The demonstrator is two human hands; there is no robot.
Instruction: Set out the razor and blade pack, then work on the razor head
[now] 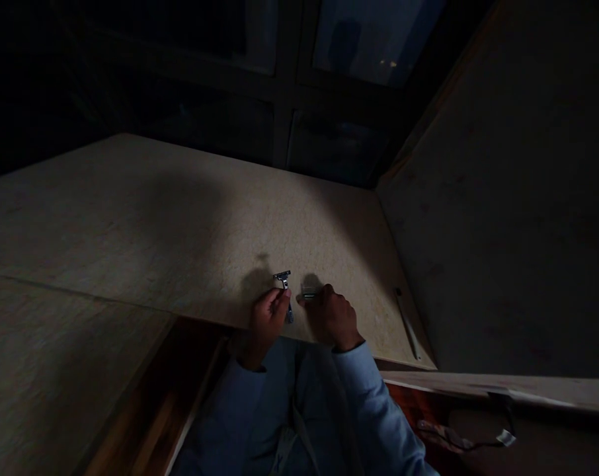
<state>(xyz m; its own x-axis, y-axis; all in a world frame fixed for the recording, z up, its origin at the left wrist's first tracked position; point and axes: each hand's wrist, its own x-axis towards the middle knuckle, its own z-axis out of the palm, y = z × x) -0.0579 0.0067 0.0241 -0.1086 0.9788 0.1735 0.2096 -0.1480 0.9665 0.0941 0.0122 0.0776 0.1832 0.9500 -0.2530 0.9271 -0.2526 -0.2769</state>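
A razor with a dark handle and a wide head is pinched in my left hand, its head pointing up and away from me. Close beside it, my right hand has its fingers closed on a small clear piece with a dark greenish strip. That piece looks like a cover or cartridge case, but the dim light hides its exact kind. The two held things are apart, just above the pale tabletop near its front edge.
A thin pale stick-like item with a dark tip, perhaps a toothbrush, lies at the right by the wall. Dark window panes stand behind the table. Below right, a dark cable with a white tag shows on a lower surface.
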